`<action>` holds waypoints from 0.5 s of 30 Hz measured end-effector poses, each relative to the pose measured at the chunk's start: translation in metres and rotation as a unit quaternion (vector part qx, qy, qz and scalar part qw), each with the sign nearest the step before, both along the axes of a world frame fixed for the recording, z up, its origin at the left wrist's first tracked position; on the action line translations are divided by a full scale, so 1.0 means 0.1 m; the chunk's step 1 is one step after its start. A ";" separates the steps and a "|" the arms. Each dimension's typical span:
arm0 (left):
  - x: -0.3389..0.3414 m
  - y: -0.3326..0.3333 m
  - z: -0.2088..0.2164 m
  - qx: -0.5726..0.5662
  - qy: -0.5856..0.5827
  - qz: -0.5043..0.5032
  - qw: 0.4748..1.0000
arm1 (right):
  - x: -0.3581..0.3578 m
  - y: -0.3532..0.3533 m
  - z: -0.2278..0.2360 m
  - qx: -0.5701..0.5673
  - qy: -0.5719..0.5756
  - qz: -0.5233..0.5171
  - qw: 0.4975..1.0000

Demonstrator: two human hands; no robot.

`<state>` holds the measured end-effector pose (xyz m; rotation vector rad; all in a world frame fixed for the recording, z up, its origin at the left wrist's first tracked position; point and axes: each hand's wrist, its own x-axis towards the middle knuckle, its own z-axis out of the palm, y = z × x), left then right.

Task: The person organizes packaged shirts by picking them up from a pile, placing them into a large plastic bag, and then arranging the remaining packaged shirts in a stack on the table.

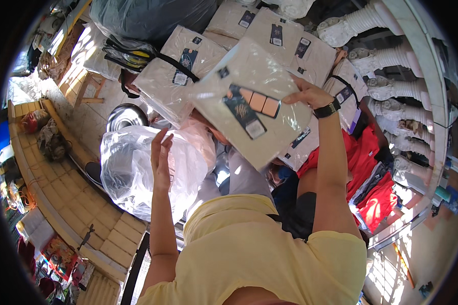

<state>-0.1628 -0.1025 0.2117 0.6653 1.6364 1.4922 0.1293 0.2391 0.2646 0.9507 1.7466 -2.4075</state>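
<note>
We have the flat cream packet (249,99), a folded garment sealed in clear film with a dark card tag on its face, raised in front of us, above the stack of like packets (198,61) piled at the far side. Our right hand (306,94) grips it at its right edge, fingers closed over the film with the thumb underneath as far as we can tell; a black wristwatch (326,109) sits on that wrist. Our left hand (161,157) is open and empty, fingers spread, held up against the big clear plastic bag (132,173) that bulges at the left; whether the fingertips actually touch the film of the bag we cannot tell.

The packet hangs from one edge only, so it tilts down toward its lower left corner. To handle it well, we judge that we should bring the free left hand under that low corner and share the weight, since slick film slips easily out of a one-sided pinch. We keep the tagged face toward us so it stays readable, and we keep the packet flat rather than bending it, which would crease the garment inside. The red cloth (364,152) at the right and a round metal lid (127,116) beyond the bag lie well clear of both hands.
</note>
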 end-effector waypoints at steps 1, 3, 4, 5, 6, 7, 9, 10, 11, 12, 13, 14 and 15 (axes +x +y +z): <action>-0.12 0.21 0.07 0.015 0.052 -0.004 0.999 | -0.11 -0.12 0.02 -0.043 0.007 0.083 0.996; -0.26 0.68 0.31 0.079 0.111 -0.072 0.988 | -0.34 -0.41 -0.05 -0.131 -0.015 0.205 0.970; -0.27 0.88 0.46 0.070 0.135 -0.173 0.973 | -0.47 -0.56 -0.14 -0.179 -0.021 0.253 0.951; -0.21 1.10 0.58 0.064 0.152 -0.274 0.948 | -0.54 -0.68 -0.22 -0.226 -0.031 0.296 0.928; -0.14 1.28 0.63 0.057 0.169 -0.370 0.912 | -0.62 -0.75 -0.26 -0.231 -0.020 0.322 0.918; -0.07 1.39 0.49 -0.020 0.053 -0.480 0.875 | -0.69 -0.82 -0.29 -0.237 -0.006 0.350 0.906; 0.09 1.45 0.25 -0.127 -0.118 -0.624 0.762 | -0.55 -0.89 -0.54 -0.370 0.016 0.272 0.888; 0.18 1.47 0.01 -0.139 -0.125 -0.680 0.709 | -0.27 -0.91 -0.87 -0.486 0.022 0.155 0.860; 0.19 1.43 -0.12 -0.155 -0.130 -0.724 0.659 | -0.20 -1.00 -0.84 -0.523 0.061 0.056 0.848; 0.15 1.40 -0.11 -0.159 -0.143 -0.684 0.698 | -0.12 -1.08 -0.78 -0.557 0.110 -0.040 0.822; 0.09 1.35 -0.11 -0.159 -0.155 -0.645 0.731 | 0.03 -1.24 -0.81 -0.563 0.139 -0.139 0.803; 0.06 1.31 -0.12 -0.159 -0.167 -0.605 0.762 | 0.20 -1.41 -0.92 -0.564 0.168 -0.236 0.773; 0.07 1.27 -0.15 -0.168 -0.180 -0.543 0.803 | 0.29 -1.58 -0.98 -0.563 0.194 -0.328 0.734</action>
